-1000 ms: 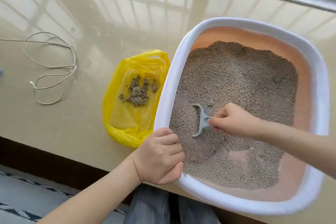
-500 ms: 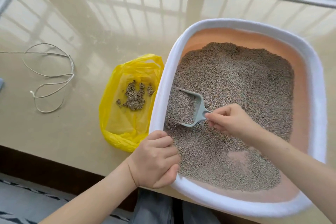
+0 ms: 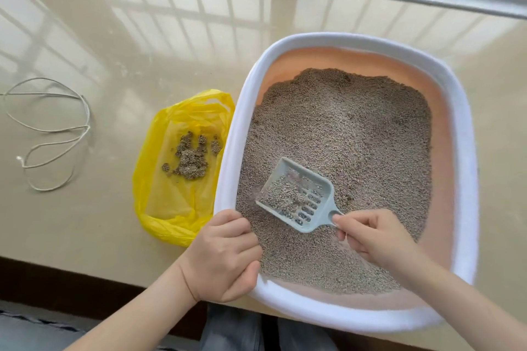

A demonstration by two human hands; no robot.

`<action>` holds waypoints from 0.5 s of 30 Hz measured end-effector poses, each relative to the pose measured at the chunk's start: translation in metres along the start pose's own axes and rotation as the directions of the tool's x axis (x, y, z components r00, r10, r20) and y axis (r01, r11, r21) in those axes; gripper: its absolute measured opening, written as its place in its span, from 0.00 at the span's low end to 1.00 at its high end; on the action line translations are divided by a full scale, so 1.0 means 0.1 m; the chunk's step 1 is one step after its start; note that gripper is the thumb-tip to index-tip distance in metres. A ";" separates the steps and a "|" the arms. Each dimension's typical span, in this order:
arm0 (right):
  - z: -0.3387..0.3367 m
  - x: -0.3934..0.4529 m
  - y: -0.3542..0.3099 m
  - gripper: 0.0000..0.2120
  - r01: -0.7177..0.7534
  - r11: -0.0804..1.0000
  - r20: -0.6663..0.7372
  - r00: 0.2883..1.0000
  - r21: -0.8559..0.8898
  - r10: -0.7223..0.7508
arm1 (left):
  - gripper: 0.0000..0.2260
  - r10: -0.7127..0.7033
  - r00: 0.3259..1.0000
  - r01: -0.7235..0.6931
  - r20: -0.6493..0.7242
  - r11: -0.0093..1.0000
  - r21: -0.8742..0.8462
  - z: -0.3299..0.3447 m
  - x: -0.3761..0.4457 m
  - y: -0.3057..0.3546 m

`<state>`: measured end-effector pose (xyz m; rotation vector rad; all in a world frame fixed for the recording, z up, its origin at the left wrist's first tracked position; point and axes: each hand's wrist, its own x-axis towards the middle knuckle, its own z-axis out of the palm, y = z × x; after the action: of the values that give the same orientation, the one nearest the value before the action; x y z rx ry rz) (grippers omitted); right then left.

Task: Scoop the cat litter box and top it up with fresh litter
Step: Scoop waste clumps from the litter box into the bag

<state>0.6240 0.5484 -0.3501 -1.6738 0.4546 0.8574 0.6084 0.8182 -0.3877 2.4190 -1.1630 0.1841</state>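
The litter box (image 3: pixel 464 134), a wide tray with a white rim and peach inner walls, sits on the glossy beige surface (image 3: pixel 114 51) below a window, and a bed of grey litter (image 3: pixel 356 137) covers most of its floor. The left hand (image 3: pixel 225 259) is curled over the near-left rim, thumb inside, gripping the box to steady it. The right hand (image 3: pixel 376 234) pinches the short handle of a pale blue slotted scoop (image 3: pixel 296 194), which is held level just above the litter with a thin layer of granules lying on its slots. The scoop looks like light, stiff plastic, and the thin handle is the natural place to hold it; a pinch near its end probably gives little leverage under a full load. The litter is loose and grainy, so it should sift through the slots when shaken but spill easily if the scoop tips. With this much litter, the box is likely heavy and best held by its rim. Just left of the box lies an open yellow plastic bag (image 3: pixel 159 202), thin and floppy, with dark clumps (image 3: pixel 194 157) on it. A loose white cord (image 3: pixel 51 134) lies well apart at far left.
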 end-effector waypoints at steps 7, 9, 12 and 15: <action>0.01 -0.34 0.30 0.18 -0.033 0.985 -0.252 0.965 0.172 0.076 | 0.14 -0.001 1.000 0.001 0.003 1.000 0.001 -0.01 0.00 0.00; -0.03 -0.35 0.28 0.19 -0.054 0.988 -0.272 0.958 0.143 0.092 | 0.14 0.003 1.000 -0.003 0.001 1.000 -0.001 0.00 0.00 0.00; -0.10 -0.29 0.17 0.18 -0.117 0.991 -0.273 0.953 0.067 0.131 | 0.15 0.000 1.000 0.000 -0.002 1.000 -0.007 0.00 -0.01 0.00; -0.17 -0.16 0.00 0.17 -0.203 0.979 -0.244 0.950 -0.020 0.192 | 0.15 0.007 1.000 -0.007 -0.005 1.000 -0.009 0.01 -0.02 -0.01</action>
<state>0.6190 0.5305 -0.3367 -1.8041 0.7871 0.8155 0.6077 0.8193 -0.3891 2.4060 -1.1676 0.1873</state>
